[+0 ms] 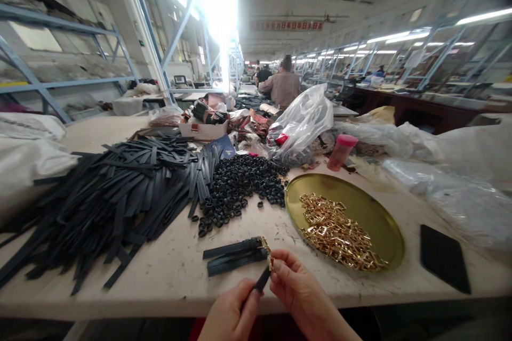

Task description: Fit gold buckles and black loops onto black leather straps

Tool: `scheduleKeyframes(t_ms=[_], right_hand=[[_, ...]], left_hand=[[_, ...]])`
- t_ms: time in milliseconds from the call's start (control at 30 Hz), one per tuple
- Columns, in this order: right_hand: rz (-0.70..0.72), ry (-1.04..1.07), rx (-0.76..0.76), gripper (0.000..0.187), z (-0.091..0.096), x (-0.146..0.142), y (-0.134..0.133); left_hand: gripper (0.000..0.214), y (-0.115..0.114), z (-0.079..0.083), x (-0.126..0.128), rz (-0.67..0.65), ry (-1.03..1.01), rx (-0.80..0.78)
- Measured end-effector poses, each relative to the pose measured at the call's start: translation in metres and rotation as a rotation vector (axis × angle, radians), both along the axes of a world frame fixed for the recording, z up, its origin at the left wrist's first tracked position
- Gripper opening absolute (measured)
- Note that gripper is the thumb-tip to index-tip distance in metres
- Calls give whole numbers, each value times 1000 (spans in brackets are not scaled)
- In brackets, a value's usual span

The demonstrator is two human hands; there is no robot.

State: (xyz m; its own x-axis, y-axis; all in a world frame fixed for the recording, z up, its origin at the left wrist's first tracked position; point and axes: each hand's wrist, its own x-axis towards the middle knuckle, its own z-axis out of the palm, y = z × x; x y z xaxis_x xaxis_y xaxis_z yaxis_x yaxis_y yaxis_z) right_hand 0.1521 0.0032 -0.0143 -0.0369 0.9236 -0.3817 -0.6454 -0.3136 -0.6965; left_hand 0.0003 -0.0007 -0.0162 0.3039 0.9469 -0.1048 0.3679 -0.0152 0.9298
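Note:
Near the table's front edge, my left hand (236, 306) grips a short black strap (262, 279) between thumb and fingers. My right hand (294, 283) pinches a small gold buckle (271, 263) at the strap's upper end. Just beyond my hands lie a few black straps (234, 257) side by side, with gold buckles (264, 243) at their right ends. To the right, a round gold tray (386, 218) bears a heap of gold buckles (340, 229). A pile of small black loops (240, 184) sits behind the finished-looking straps.
Loose black strips (132, 197) form a large heap on the left. A pink-lidded jar (342, 152), clear plastic bag (306, 120) and white box (204, 130) stand behind. A black flat rectangle (444, 257) lies at right. A person (286, 85) sits further off.

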Motion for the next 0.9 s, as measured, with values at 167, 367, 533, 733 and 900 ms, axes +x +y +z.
scheduleKeyframes(t_ms=[167,367,533,733,900], right_hand=[[-14,170,-114,32,-14,-13,-6],[-38,188,-142,33,-14,-14,-6],[56,87,-71,33,-19,-25,-7],[-7,-262,134,26,-28,-30,-16],[98,-233,93,28,-27,-23,-14]], left_hand=[[32,0,0,-7,-174,166,42],[30,2,6,-4,-160,207,44],[24,3,21,-1,-123,140,-22],[17,1,10,2,-30,-180,-257],[28,1,-2,5,-65,-260,-432]])
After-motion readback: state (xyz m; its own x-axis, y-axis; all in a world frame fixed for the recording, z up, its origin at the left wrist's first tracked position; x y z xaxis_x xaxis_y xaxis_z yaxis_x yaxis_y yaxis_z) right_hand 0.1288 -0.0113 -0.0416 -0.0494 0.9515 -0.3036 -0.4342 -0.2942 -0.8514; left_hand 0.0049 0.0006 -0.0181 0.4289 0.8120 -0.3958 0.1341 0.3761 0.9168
